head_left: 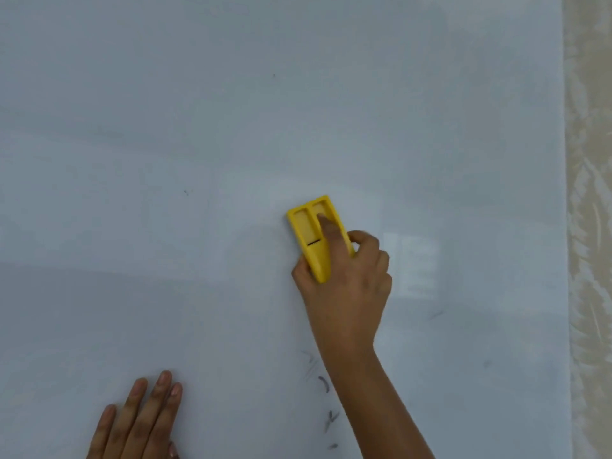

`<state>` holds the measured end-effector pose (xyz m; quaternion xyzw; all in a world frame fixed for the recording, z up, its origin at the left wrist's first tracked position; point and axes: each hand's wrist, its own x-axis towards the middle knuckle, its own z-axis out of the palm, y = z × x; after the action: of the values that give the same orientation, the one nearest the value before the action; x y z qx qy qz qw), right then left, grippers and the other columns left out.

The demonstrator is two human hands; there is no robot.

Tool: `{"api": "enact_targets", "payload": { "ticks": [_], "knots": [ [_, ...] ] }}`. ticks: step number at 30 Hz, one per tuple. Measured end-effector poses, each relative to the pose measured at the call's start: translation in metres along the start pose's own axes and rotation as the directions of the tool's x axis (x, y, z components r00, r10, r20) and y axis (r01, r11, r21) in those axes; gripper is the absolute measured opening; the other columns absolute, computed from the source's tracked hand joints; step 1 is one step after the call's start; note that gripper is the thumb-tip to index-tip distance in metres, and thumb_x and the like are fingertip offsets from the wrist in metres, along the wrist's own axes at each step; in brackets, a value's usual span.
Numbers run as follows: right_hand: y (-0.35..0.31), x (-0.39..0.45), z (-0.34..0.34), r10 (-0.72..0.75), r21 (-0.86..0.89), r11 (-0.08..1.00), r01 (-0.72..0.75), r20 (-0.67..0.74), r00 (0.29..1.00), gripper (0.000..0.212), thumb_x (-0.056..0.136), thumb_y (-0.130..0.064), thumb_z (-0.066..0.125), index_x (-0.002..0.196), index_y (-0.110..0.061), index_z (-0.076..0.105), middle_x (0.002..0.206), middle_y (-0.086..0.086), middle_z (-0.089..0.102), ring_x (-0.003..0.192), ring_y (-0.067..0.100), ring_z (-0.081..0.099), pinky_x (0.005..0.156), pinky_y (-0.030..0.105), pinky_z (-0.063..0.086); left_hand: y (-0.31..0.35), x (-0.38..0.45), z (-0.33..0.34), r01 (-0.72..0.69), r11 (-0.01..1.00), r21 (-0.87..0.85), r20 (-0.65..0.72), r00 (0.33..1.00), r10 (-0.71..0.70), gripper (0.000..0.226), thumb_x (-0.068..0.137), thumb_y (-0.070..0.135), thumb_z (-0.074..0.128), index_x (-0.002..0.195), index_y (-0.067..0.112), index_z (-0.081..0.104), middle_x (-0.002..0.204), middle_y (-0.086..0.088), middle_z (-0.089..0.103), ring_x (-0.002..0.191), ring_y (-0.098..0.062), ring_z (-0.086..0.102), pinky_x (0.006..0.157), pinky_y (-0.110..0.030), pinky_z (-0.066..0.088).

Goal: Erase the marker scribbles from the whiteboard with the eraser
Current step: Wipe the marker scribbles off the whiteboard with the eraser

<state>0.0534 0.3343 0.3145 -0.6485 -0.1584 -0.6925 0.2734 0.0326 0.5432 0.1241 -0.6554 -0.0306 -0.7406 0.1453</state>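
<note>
The whiteboard (165,144) fills almost the whole head view. My right hand (347,286) grips a yellow eraser (309,228) and presses it flat on the board just right of centre, index finger lying along its top. Faint dark marker scribbles (326,399) show low on the board, left of my right forearm, and a few small specks (435,314) lie to the right. My left hand (139,422) rests flat on the board at the bottom left, fingers spread, holding nothing.
The board's right edge (564,226) runs top to bottom, with a cream patterned cloth or wall (589,226) beyond it. A pale window reflection (414,266) glints on the board right of my right hand.
</note>
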Motion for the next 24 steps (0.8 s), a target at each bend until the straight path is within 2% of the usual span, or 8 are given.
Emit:
{"api": "enact_targets", "payload": {
  "ticks": [2, 6, 9, 12, 14, 17, 19, 24],
  "knots": [
    [0.003, -0.006, -0.003, 0.009, 0.024, 1.0, -0.009, 0.012, 1.0, 0.053, 0.066, -0.04, 0.064, 0.117, -0.032, 0.058, 0.1, 0.007, 0.054, 0.076, 0.028, 0.05, 0.059, 0.034, 0.039, 0.001, -0.002, 0.0, 0.012, 1.0, 0.007, 0.006, 1.0, -0.012, 0.062, 0.093, 0.028, 0.017, 0.154, 0.018, 0.022, 0.163, 0.005, 0.017, 0.15, -0.013, 0.016, 0.119, -0.033, 0.012],
    [-0.018, 0.022, 0.01, 0.177, 0.081, 0.982, -0.171, -0.07, 0.982, 0.054, 0.062, -0.038, 0.064, 0.115, -0.031, 0.06, 0.097, 0.008, 0.055, 0.075, 0.028, 0.05, 0.06, 0.032, 0.033, -0.002, -0.004, 0.002, -0.003, 1.0, 0.022, 0.011, 1.0, 0.003, 0.061, 0.093, 0.027, 0.017, 0.152, 0.017, 0.027, 0.163, 0.004, 0.016, 0.15, -0.013, 0.015, 0.119, -0.033, 0.011],
    [-0.06, 0.015, 0.018, 0.025, 0.073, 0.997, -0.023, -0.024, 0.999, 0.055, 0.061, -0.039, 0.063, 0.115, -0.033, 0.058, 0.098, 0.005, 0.054, 0.077, 0.026, 0.047, 0.062, 0.032, 0.029, 0.0, -0.007, 0.004, 0.016, 0.999, 0.029, 0.002, 1.0, -0.016, 0.063, 0.092, 0.026, 0.017, 0.154, 0.018, 0.022, 0.163, 0.004, 0.017, 0.15, -0.013, 0.017, 0.119, -0.033, 0.012],
    [-0.068, -0.009, 0.016, -0.183, 0.074, 0.981, 0.177, 0.086, 0.979, 0.051, 0.064, -0.038, 0.063, 0.115, -0.034, 0.058, 0.098, 0.004, 0.055, 0.075, 0.023, 0.045, 0.063, 0.031, 0.026, -0.001, -0.009, 0.005, -0.003, 0.999, 0.049, 0.0, 1.0, 0.003, 0.056, 0.091, 0.025, 0.018, 0.143, 0.016, 0.037, 0.163, 0.002, 0.019, 0.149, -0.015, 0.019, 0.119, -0.034, 0.014],
    [-0.06, -0.006, 0.016, -0.188, 0.08, 0.98, 0.183, 0.066, 0.98, 0.049, 0.064, -0.037, 0.063, 0.113, -0.033, 0.059, 0.097, 0.004, 0.056, 0.074, 0.024, 0.046, 0.063, 0.031, 0.026, -0.001, -0.01, 0.004, -0.014, 0.999, 0.052, -0.008, 1.0, 0.014, 0.049, 0.09, 0.024, 0.019, 0.134, 0.015, 0.04, 0.163, 0.002, 0.02, 0.149, -0.015, 0.019, 0.119, -0.034, 0.015],
    [-0.067, 0.018, 0.02, -0.074, 0.082, 0.994, 0.071, 0.025, 0.997, 0.052, 0.061, -0.037, 0.065, 0.112, -0.032, 0.061, 0.096, 0.006, 0.056, 0.076, 0.027, 0.048, 0.063, 0.032, 0.025, 0.0, -0.01, 0.004, -0.004, 0.999, 0.034, -0.015, 1.0, 0.004, 0.05, 0.089, 0.024, 0.02, 0.133, 0.015, 0.04, 0.162, 0.002, 0.02, 0.149, -0.015, 0.02, 0.119, -0.034, 0.015],
    [-0.085, 0.025, 0.023, -0.062, 0.08, 0.995, 0.058, 0.052, 0.997, 0.055, 0.059, -0.038, 0.068, 0.113, -0.032, 0.06, 0.096, 0.006, 0.055, 0.077, 0.027, 0.047, 0.063, 0.032, 0.025, 0.0, -0.011, 0.002, 0.003, 1.0, 0.017, -0.009, 1.0, -0.003, 0.05, 0.089, 0.025, 0.02, 0.133, 0.014, 0.04, 0.162, 0.002, 0.021, 0.149, -0.015, 0.021, 0.119, -0.034, 0.016],
    [-0.105, -0.026, 0.019, -0.31, 0.072, 0.951, 0.302, 0.185, 0.933, 0.06, 0.061, -0.039, 0.067, 0.119, -0.034, 0.053, 0.1, 0.003, 0.054, 0.078, 0.023, 0.044, 0.063, 0.033, 0.025, 0.006, -0.011, -0.005, 0.056, 0.998, -0.029, 0.001, 0.998, -0.056, 0.05, 0.091, 0.027, 0.019, 0.134, 0.015, 0.042, 0.162, 0.005, 0.022, 0.148, -0.014, 0.023, 0.118, -0.034, 0.018]
  ]
}}
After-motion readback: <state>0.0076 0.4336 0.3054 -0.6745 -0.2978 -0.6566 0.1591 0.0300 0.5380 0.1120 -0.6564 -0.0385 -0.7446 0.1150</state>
